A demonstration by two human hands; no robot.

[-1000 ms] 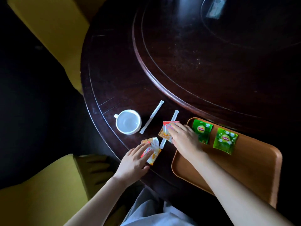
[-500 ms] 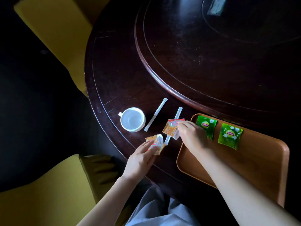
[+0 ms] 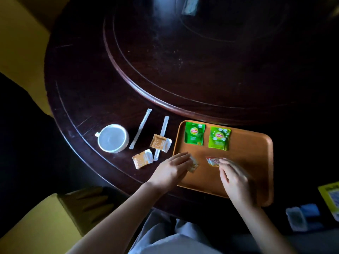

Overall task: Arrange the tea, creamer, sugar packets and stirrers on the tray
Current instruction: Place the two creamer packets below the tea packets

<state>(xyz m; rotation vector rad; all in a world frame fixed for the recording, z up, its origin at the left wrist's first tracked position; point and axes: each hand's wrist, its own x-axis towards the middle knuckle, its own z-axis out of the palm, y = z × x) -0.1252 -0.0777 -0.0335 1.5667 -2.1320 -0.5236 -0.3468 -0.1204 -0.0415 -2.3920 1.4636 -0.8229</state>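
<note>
Here the left hand (image 3: 171,169) rests its grip on a creamer packet (image 3: 194,164) on the tray (image 3: 256,143); the right hand (image 3: 233,177) pinches another creamer packet (image 3: 212,160) beside it, below two green tea bags (image 3: 194,133)

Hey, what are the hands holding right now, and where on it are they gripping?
Each hand has a creamer packet over the tray. The left hand covers most of one packet; the right hand pinches the other packet at its near edge.
</note>
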